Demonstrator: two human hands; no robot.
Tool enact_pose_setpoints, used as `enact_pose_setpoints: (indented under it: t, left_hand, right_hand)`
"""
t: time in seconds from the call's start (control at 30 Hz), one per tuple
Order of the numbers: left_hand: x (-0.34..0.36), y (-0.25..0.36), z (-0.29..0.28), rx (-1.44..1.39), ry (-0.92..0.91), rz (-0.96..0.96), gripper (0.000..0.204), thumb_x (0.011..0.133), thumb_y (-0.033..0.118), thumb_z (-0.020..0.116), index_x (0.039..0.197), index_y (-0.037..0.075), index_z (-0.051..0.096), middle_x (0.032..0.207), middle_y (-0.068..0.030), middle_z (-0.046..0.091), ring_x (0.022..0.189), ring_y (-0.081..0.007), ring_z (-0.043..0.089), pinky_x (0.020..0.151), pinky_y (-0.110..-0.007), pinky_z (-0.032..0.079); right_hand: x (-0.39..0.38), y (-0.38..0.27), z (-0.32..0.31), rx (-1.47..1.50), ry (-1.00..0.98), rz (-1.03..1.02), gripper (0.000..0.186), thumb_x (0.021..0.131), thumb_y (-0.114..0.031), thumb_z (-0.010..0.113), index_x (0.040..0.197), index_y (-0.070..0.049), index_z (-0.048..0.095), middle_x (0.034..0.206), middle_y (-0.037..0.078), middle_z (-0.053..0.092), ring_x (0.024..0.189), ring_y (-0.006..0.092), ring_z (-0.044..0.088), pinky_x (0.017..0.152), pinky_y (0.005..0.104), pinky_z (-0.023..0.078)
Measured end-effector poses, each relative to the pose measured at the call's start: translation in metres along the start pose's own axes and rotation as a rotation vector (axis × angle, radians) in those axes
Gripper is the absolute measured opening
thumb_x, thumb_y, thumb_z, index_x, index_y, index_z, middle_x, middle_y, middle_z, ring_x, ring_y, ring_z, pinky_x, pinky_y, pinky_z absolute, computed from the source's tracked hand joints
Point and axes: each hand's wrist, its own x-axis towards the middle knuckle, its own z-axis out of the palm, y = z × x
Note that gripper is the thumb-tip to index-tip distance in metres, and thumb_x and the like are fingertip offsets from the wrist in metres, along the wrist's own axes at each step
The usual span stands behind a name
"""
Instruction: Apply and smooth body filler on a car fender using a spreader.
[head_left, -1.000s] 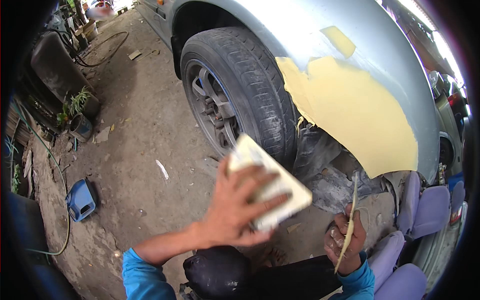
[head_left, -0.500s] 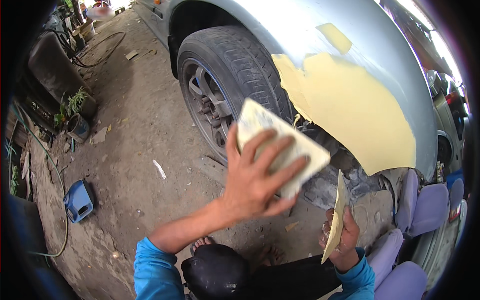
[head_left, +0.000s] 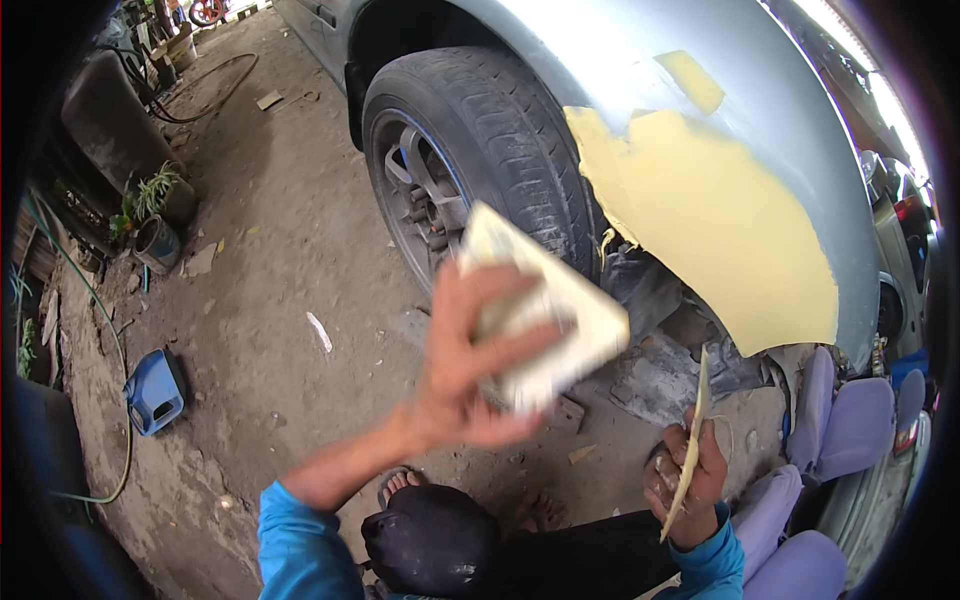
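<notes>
My left hand (head_left: 450,355), smeared by motion, grips a flat, pale-yellow putty board (head_left: 585,325) from above, fingers spread over its stained face. The board is tilted in front of the car's wheel (head_left: 500,150) and hides part of it. At lower right, my right hand (head_left: 708,480) is closed round a thin putty spreader (head_left: 690,462) coated in yellow, held nearly upright and seen edge-on. Whitish smears mark its fingers. Beyond both hands, a large yellow putty patch (head_left: 720,225) covers the lower corner of the silver fender (head_left: 800,150), and a smaller patch (head_left: 692,83) lies above it.
Purple seat-like pieces (head_left: 855,428) stand at the right. On the dirt ground at left lie a blue plastic container (head_left: 156,392) and a green hose (head_left: 125,440). A potted plant (head_left: 157,243) stands beside a dark upright tank (head_left: 115,130). My feet are just below the board.
My left hand and the board have moved left and slightly down. The spreader has turned more edge-on in my right hand. The car sits slightly farther right in view.
</notes>
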Motion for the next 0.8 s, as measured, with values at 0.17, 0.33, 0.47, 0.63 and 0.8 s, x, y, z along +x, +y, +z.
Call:
enact_pose_setpoints:
  t: [0.17, 0.33, 0.47, 0.63, 0.8]
  left_hand:
    - [0.06, -0.053, 0.017, 0.122, 0.399, 0.081, 0.057, 0.064, 0.023, 0.078, 0.119, 0.012, 0.067, 0.126, -0.0176, 0.049, 0.119, -0.0328, 0.045, 0.098, -0.045, 0.04]
    - [0.073, -0.068, 0.026, 0.141, 0.429, 0.097, 0.057, 0.063, 0.021, 0.079, 0.118, 0.012, 0.067, 0.126, -0.0175, 0.049, 0.117, -0.0334, 0.045, 0.1, -0.045, 0.035]
    - [0.071, -0.064, 0.03, 0.164, 0.363, 0.103, 0.056, 0.066, 0.014, 0.078, 0.121, 0.011, 0.066, 0.131, -0.016, 0.047, 0.124, -0.0326, 0.045, 0.102, -0.044, 0.04]
    - [0.057, -0.06, 0.052, 0.226, 0.378, 0.155, 0.055, 0.06, 0.035, 0.079, 0.112, 0.019, 0.072, 0.124, -0.0158, 0.052, 0.119, -0.0365, 0.045, 0.1, -0.057, 0.027]
    - [0.037, -0.045, 0.064, 0.241, 0.294, 0.132, 0.051, 0.063, 0.037, 0.077, 0.112, 0.024, 0.071, 0.125, -0.0121, 0.054, 0.121, -0.0351, 0.045, 0.103, -0.063, 0.022]
  right_hand:
    - [0.011, 0.002, -0.01, 0.094, -0.13, 0.066, 0.038, 0.102, -0.037, 0.04, 0.118, -0.006, 0.057, 0.098, 0.011, 0.068, 0.07, 0.0275, 0.07, 0.056, 0.0417, 0.06]
    - [0.01, 0.003, -0.009, 0.073, -0.137, 0.026, 0.037, 0.102, -0.035, 0.041, 0.118, -0.006, 0.057, 0.099, 0.011, 0.068, 0.069, 0.0277, 0.07, 0.056, 0.0408, 0.06]
    - [0.011, 0.002, -0.01, 0.058, -0.119, 0.026, 0.037, 0.102, -0.035, 0.042, 0.119, -0.006, 0.056, 0.1, 0.012, 0.068, 0.069, 0.0281, 0.07, 0.056, 0.0402, 0.061]
    - [0.016, 0.002, -0.01, 0.047, -0.136, 0.018, 0.037, 0.102, -0.035, 0.042, 0.12, -0.006, 0.055, 0.101, 0.013, 0.068, 0.07, 0.0282, 0.07, 0.058, 0.04, 0.061]
    - [0.017, 0.003, -0.012, 0.044, -0.123, 0.018, 0.036, 0.102, -0.034, 0.042, 0.12, -0.006, 0.055, 0.101, 0.013, 0.068, 0.069, 0.0283, 0.07, 0.058, 0.0397, 0.061]
